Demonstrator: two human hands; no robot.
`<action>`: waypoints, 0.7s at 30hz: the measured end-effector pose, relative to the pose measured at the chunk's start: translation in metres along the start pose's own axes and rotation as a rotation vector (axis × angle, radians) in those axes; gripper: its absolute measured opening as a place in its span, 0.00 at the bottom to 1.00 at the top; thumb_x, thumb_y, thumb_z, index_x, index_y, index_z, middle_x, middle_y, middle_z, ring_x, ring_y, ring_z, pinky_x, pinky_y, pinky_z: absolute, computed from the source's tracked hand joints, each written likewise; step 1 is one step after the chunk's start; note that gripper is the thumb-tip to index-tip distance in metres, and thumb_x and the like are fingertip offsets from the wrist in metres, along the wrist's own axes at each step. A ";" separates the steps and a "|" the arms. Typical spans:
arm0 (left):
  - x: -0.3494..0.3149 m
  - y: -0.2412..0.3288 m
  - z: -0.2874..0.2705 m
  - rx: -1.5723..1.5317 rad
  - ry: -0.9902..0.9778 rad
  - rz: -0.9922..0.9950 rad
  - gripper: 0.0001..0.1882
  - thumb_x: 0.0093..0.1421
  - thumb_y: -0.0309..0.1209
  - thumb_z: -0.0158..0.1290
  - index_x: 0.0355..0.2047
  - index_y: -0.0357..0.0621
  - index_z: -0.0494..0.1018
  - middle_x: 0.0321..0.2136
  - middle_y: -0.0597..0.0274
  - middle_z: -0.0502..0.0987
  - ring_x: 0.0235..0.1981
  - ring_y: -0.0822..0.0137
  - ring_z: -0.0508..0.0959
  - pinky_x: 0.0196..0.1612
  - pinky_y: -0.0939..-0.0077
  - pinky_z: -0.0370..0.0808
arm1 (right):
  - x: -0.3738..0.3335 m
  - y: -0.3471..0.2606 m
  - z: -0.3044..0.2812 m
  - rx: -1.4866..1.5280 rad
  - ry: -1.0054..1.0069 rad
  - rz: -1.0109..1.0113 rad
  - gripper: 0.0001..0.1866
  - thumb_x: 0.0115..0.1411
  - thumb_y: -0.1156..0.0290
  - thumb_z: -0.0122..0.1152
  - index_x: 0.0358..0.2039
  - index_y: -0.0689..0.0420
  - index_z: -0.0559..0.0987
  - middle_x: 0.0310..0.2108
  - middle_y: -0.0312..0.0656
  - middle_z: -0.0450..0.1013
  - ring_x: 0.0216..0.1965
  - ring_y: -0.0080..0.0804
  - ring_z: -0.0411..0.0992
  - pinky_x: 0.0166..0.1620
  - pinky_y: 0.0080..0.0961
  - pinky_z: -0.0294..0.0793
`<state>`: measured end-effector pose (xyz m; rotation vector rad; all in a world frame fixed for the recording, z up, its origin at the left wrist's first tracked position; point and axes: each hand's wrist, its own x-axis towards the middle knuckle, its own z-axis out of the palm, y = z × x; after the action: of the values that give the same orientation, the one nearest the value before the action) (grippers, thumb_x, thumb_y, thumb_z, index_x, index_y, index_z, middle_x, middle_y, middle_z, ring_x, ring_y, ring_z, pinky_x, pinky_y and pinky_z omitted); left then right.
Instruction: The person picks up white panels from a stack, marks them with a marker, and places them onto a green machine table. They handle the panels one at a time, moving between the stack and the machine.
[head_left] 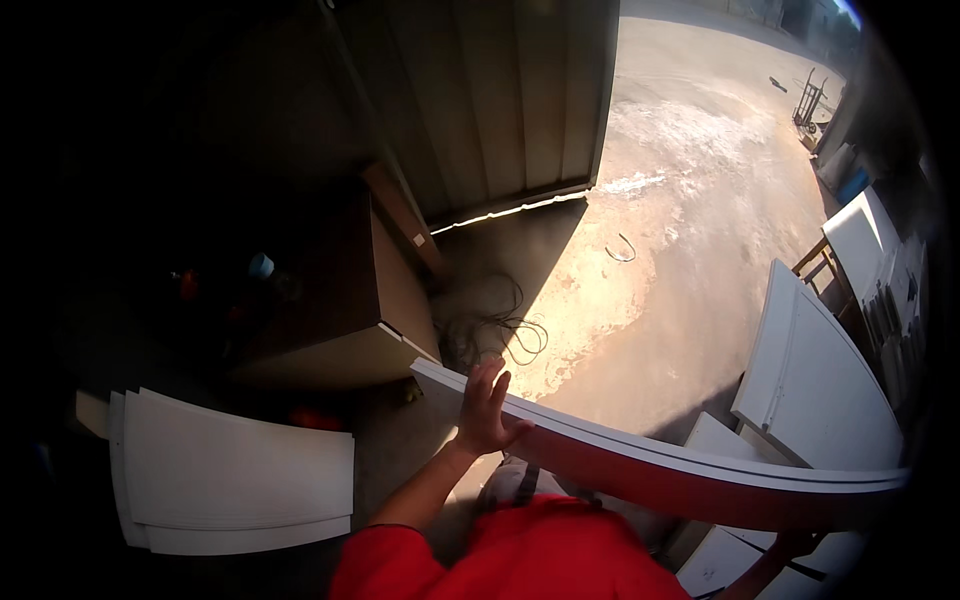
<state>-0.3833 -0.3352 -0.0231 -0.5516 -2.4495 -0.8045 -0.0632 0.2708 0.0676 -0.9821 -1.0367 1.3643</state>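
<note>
A long white panel stretches across in front of my body, its upper edge grooved and its near face dark with a reddish tint. My left hand grips it close to the left end, fingers over the top edge and thumb on the near side. Low at the right, my right hand supports the panel's underside; shadow and the panel hide most of its fingers. Whether the panel is one piece or two laid together, I cannot tell.
White boards are stacked at left, below a brown cabinet. A tangled cable lies on the floor near a metal door. More white panels lean at right. A hand truck stands far off in sunlight.
</note>
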 end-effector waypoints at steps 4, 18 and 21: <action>0.115 0.091 0.007 -0.517 -0.386 0.441 0.44 0.43 0.47 0.67 0.57 0.39 0.63 0.46 0.47 0.73 0.39 0.52 0.78 0.41 0.59 0.75 | 0.000 -0.006 0.101 -0.955 0.005 -0.906 0.33 0.61 0.56 0.58 0.63 0.56 0.62 0.58 0.46 0.67 0.48 0.43 0.74 0.54 0.50 0.74; 0.240 -0.116 0.037 -0.382 0.046 0.126 0.26 0.46 0.49 0.67 0.33 0.44 0.69 0.25 0.58 0.73 0.26 0.54 0.77 0.29 0.62 0.74 | -0.134 -0.032 0.612 0.062 -0.922 -0.500 0.26 0.58 0.52 0.61 0.48 0.58 0.75 0.51 0.48 0.73 0.51 0.42 0.72 0.58 0.36 0.69; 0.297 -0.148 0.020 -0.323 0.068 0.058 0.28 0.45 0.45 0.68 0.39 0.45 0.69 0.28 0.57 0.74 0.31 0.54 0.79 0.31 0.62 0.76 | -0.257 0.044 0.726 0.647 -1.088 0.273 0.31 0.51 0.51 0.66 0.50 0.58 0.73 0.55 0.47 0.70 0.50 0.43 0.74 0.51 0.36 0.75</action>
<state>-0.7014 -0.3683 0.0677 -0.6953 -2.2441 -1.1840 -0.7602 -0.0211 0.2216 0.1927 -1.0834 2.3520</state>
